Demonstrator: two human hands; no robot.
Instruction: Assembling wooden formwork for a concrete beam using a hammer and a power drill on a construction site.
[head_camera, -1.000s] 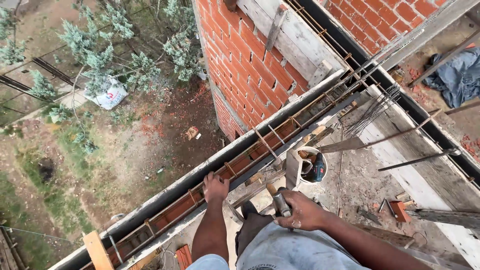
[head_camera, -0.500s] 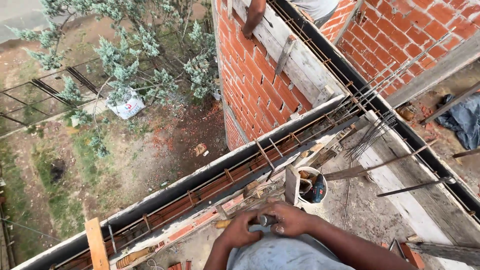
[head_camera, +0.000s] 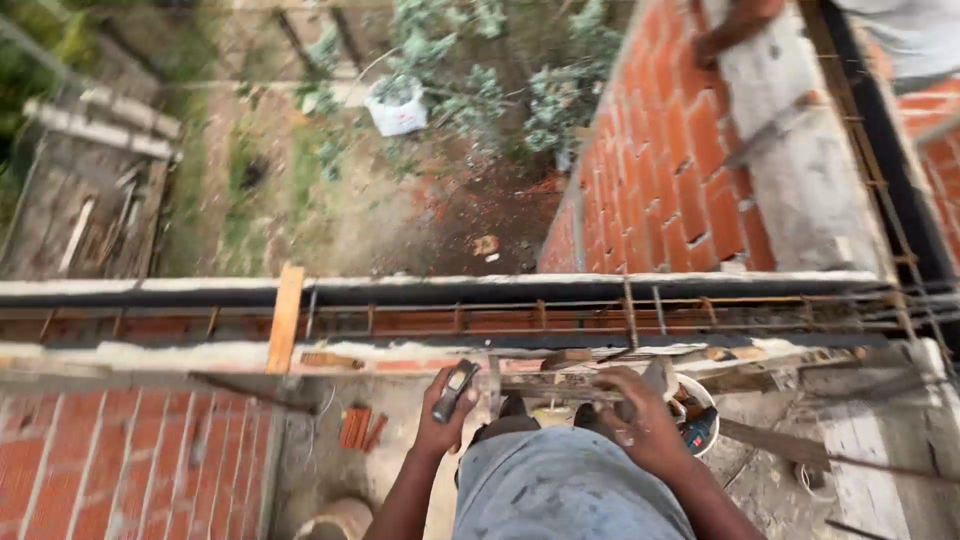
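Two hands, left hand (head_camera: 448, 408) gripping dark metal tool (head_camera: 455, 390), right hand (head_camera: 640, 420) clasping rough timber (head_camera: 560, 385)

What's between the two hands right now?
In the head view, an upright steel bar stands between the left hand, which holds a dark tool, and the right hand.

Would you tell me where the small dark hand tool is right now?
In the head view, the small dark hand tool sits in the left hand, low centre, just below the rebar-filled beam trough.
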